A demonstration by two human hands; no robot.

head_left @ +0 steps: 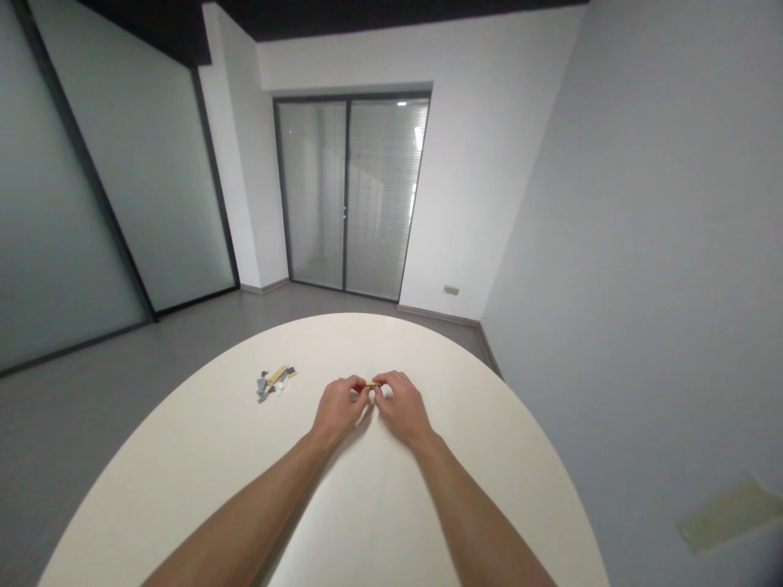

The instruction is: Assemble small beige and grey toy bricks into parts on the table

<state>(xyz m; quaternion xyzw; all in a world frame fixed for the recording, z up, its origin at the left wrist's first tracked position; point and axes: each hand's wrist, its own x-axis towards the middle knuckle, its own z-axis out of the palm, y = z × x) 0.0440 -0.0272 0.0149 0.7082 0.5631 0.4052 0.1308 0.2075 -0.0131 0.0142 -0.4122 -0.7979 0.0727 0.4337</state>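
Both hands meet over the middle of a round white table [367, 522]. My left hand [340, 405] is closed, its thumb and fingertips pinching the left end of a small yellow building-block piece [373, 386]. From the other side my right hand [404, 404] pinches the right end of the same piece. The fingers hide most of it, so its full shape does not show. To the left of my left hand lies a small pile of loose building-block pieces [277, 376], yellow, grey, dark and white.
The table's rounded far edge [351, 316] faces a glass door with blinds [346, 196]. A pale wall [642, 244] rises close on the right, with a strip of tape [731, 515] on it. Frosted glass panels [128, 163] stand to the left.
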